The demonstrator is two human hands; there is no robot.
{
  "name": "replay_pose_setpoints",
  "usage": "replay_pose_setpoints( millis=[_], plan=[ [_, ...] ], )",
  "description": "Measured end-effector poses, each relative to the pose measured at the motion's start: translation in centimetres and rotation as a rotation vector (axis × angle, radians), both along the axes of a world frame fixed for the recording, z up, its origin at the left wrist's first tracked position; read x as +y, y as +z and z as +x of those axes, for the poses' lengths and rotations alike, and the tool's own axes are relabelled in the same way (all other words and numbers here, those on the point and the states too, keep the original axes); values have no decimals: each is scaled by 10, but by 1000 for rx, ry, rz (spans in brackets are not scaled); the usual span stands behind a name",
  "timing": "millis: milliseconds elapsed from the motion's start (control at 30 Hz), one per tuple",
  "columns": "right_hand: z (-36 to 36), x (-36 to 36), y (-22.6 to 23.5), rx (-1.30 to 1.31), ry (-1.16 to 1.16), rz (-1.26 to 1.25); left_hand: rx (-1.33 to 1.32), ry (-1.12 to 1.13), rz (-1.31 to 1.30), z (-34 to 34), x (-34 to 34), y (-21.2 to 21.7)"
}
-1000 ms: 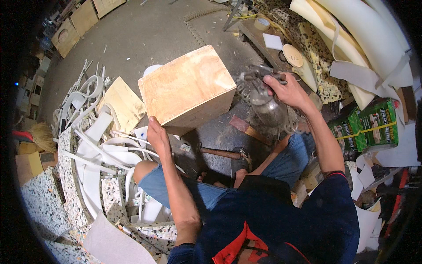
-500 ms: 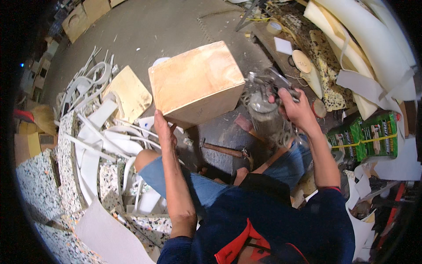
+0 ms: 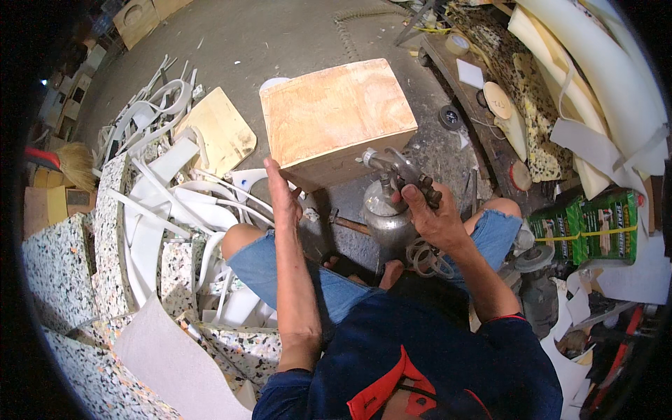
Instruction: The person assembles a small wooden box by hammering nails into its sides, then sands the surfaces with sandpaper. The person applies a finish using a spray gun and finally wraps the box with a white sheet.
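A pale plywood box (image 3: 339, 108) stands in front of me, its broad top face up. My left hand (image 3: 283, 199) is at its near left corner, holding the edge; some of the fingers are hidden beside the box. In my right hand (image 3: 435, 213) is a metal spray gun (image 3: 386, 210) with a round silver cup hanging below it. My fingers wrap around its handle, and its nozzle points toward the near side of the box. A clear coiled hose (image 3: 428, 260) hangs beneath the gun. The hammer (image 3: 350, 224) lies on the floor between box and legs, partly covered by the cup.
White foam offcuts (image 3: 185, 210) and speckled foam blocks (image 3: 59, 290) are heaped at my left, with a thin wooden panel (image 3: 220, 133) behind. On the right are green packages (image 3: 607, 227), long foam rolls (image 3: 595, 91) and a tape roll (image 3: 457, 45). A black disc (image 3: 450, 117) lies right of the box.
My right hand has brought the spray gun left and lower, nearer the box's front side; its motion blur is gone. My left hand keeps its place at the box corner. The whole view has shifted slightly.
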State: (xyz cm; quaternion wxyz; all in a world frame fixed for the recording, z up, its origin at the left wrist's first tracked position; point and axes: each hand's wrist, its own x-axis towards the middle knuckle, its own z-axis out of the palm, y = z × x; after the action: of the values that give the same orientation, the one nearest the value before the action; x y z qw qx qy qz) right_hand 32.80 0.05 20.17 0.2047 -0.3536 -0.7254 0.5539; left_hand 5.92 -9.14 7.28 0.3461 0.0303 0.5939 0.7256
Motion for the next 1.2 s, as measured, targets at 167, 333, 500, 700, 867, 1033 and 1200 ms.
replay_pose_setpoints(
  millis=[167,333,500,700,867,1033,1200],
  plan=[
    [6,13,-1,56,-61,-102,114,108,-82,-4,5,8],
    [34,30,3,-23,-306,-57,148,315,-201,-19,34,10],
    [54,51,10,-52,-385,-19,143,230,-80,-32,41,0],
    [74,76,25,27,-229,-43,49,262,0,-64,-3,-13],
    [44,84,25,39,-117,-166,-156,319,53,-95,-60,-31],
    [-6,91,31,54,11,-178,-66,249,213,-107,-89,-55],
    [-23,65,38,25,213,-310,-112,409,215,-90,-125,-74]
  ],
)
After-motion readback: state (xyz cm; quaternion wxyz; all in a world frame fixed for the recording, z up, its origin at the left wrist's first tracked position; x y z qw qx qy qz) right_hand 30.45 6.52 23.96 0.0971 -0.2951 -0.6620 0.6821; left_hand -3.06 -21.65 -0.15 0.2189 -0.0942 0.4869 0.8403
